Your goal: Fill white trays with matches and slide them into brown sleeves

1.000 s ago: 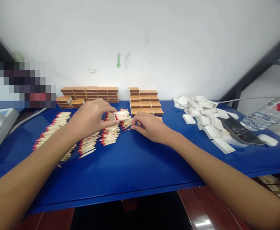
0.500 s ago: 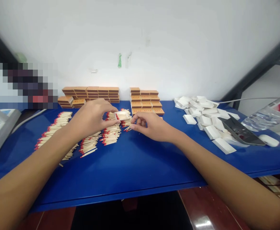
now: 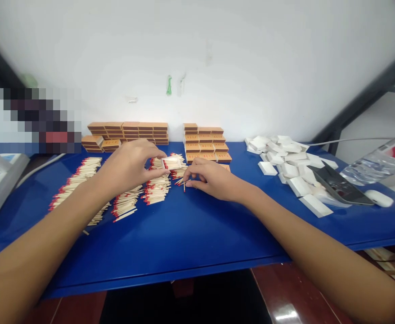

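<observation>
Matches (image 3: 172, 161) lie in a white tray (image 3: 164, 164) pinched by the left hand (image 3: 128, 164); rightward, the right hand (image 3: 208, 179) pinches one slender match (image 3: 184, 187).

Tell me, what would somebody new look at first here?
Probably the bunches of red-tipped matches spread across the blue table. Right above some of them, the left hand holds a little white tray with matches in it. Then maybe the orange matchboxes stacked along the wall, and the jumbled white boxes over on the right.
</observation>
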`<state>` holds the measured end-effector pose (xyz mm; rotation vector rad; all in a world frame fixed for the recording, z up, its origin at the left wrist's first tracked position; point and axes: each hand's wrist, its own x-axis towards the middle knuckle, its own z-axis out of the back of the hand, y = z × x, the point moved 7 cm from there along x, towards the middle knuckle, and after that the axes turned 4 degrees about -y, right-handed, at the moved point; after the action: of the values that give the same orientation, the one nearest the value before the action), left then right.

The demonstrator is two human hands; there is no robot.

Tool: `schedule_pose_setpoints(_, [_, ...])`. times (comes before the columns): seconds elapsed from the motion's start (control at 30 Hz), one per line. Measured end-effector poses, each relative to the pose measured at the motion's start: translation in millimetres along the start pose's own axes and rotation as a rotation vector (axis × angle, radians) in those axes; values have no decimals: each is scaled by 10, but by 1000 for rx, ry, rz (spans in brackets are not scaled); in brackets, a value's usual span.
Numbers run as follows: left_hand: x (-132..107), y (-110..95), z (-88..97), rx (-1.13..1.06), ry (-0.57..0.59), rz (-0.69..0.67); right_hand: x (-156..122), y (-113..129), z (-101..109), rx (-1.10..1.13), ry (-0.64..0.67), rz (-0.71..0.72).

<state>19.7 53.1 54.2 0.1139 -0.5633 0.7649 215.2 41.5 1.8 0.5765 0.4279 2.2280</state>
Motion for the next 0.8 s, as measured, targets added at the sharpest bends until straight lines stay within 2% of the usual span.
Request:
schedule_pose_setpoints(0.3, [-4, 7, -29, 18, 1, -27, -7, -9, -28, -25, 27, -3])
schedule_pose_setpoints(0.5, [-10, 6, -23, 21, -5, -34, -2, -12, 39, -40, 12, -57])
schedule_pose_setpoints(0.8, [-12, -7, -35, 30, 3, -42, -27, -12, 66, -81, 74, -121])
